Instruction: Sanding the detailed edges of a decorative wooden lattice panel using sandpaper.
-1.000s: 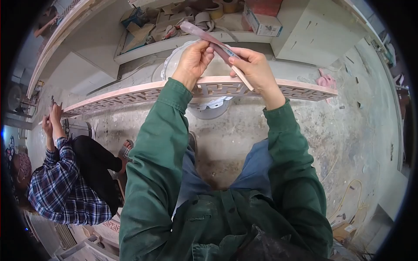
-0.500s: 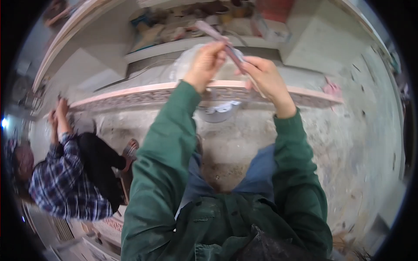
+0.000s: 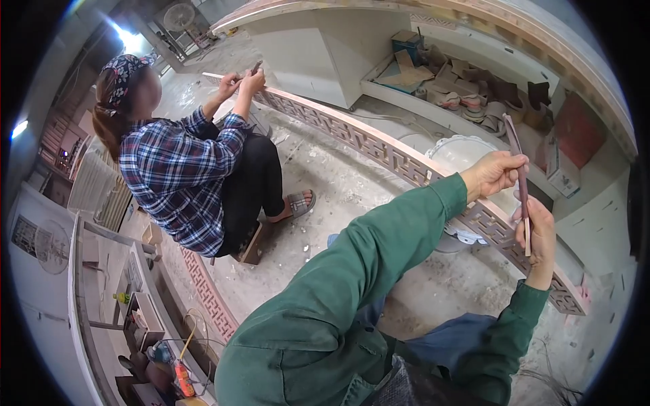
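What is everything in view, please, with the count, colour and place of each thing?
Stick: 1, brown and pale, right side, held
Fretwork board: 1, pinkish, slanting across the middle
Fretwork strip: 1, reddish, lower left
Tub: 1, white, behind the board
Co-worker: 1, blue plaid shirt, seated left
Sandal: 1 visible, grey, co-worker's foot
Cabinet: at least 1, pale, top middle
Scraps: many, mostly brown, upper right
Box: 1, white, right
Bottle: 1, orange, lower left
Edge clutter: too small to count
Sleeves: 2, green, centre and lower right
Left hand: 1, bare, on the stick
Right hand: 1, bare, lower on the stick
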`<state>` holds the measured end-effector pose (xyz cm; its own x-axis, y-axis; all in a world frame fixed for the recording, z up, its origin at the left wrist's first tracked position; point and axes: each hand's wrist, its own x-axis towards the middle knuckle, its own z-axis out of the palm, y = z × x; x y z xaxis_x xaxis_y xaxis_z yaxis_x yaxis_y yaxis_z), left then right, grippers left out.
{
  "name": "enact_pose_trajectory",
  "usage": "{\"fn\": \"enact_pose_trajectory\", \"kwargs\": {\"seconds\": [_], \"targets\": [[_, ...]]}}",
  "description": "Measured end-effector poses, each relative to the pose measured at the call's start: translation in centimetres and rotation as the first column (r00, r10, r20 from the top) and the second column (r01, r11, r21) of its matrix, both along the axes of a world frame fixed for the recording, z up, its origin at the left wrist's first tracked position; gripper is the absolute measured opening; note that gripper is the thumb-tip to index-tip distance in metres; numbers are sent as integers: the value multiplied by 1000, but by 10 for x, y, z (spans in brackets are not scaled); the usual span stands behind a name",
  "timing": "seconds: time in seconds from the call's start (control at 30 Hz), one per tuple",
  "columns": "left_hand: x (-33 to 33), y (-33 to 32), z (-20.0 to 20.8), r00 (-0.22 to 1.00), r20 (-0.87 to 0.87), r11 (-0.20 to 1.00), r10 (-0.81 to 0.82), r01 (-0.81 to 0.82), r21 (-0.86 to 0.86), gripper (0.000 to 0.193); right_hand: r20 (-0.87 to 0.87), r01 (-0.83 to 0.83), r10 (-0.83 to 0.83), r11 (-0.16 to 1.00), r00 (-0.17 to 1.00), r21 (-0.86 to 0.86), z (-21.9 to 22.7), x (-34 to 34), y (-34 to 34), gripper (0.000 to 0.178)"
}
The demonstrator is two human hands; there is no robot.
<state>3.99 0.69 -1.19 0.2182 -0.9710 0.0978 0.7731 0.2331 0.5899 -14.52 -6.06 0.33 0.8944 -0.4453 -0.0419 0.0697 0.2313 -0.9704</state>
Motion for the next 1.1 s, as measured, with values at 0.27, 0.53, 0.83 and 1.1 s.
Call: {"fn": "enact_pose_trajectory", "kwargs": {"seconds": [0.27,0.53,0.83,1.1], "targets": [[5,-5,-9,988,140,997,71,-73,11,17,-25,166,-183,933,983,-319,-9,18,15,32],[-2,-4,3,999,-27,995,-40,38,-89,20,-94,150,-163,980,982,-128,0,2,10,35],[-8,-7,-1,1000,17,995,-5,6,-95,27,29,303,-349,765,937,-568,7,8,23,33],[7,6,2,989,133,998,64,-62,-22,16,-16,269,-306,859,952,-436,2,14,27,36]]}}
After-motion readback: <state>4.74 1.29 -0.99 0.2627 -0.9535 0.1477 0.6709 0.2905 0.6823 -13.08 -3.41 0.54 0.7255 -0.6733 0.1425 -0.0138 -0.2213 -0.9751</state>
